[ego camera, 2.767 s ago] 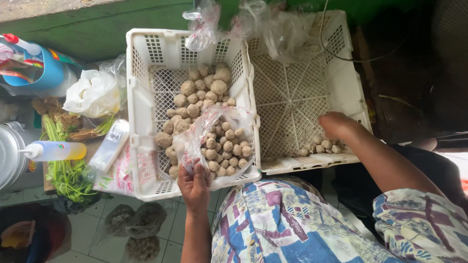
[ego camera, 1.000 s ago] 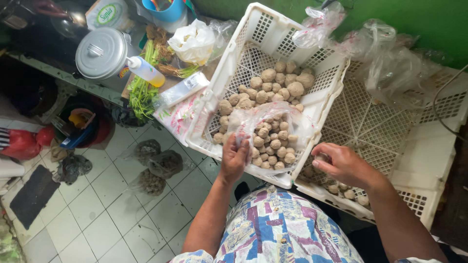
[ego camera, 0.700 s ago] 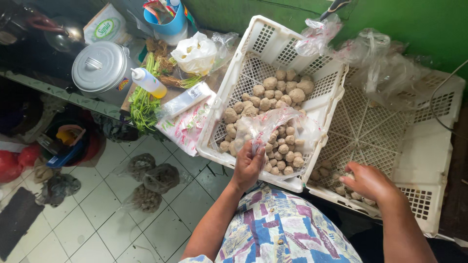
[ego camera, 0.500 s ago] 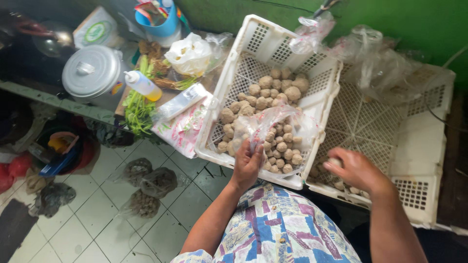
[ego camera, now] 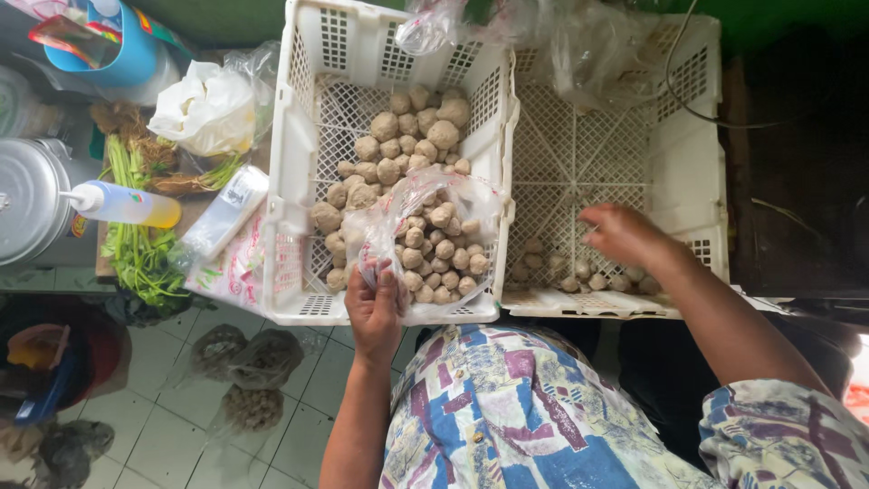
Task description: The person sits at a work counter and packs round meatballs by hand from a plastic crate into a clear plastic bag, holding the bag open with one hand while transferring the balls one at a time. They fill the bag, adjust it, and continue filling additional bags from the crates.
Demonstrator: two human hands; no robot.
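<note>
The top of the picture cuts off the far rims of both white plastic crates, and the crumpled clear bags [ego camera: 579, 45] heaped along their far edge blur whatever lies under them. A metal pot [ego camera: 32, 208] at the left edge shows only in part. Down on the tiled floor, three dim bags of round lumps [ego camera: 244, 362] sit in shadow, and I cannot tell what they hold.

The left hand [ego camera: 374, 308] pinches the near rim of a clear plastic bag [ego camera: 425, 235], fingers closed on the film, holding its mouth up. The bag is full of pale brown meatballs and rests inside the left crate [ego camera: 299, 181], against its near right corner. Behind it, more loose meatballs [ego camera: 398, 145] lie piled on the crate's lattice floor.

The right hand [ego camera: 625, 235] hovers inside the right crate [ego camera: 697, 136], fingers curled loosely; whether it holds anything I cannot tell, since the fingertips are blurred. Just beneath it, a small row of meatballs [ego camera: 579, 276] lies along that crate's near wall.

Left of the crates stand a squeeze bottle [ego camera: 127, 204] with yellow liquid, a bunch of green stalks [ego camera: 136, 244], a white bag [ego camera: 204, 109] and a blue tub [ego camera: 109, 45].
</note>
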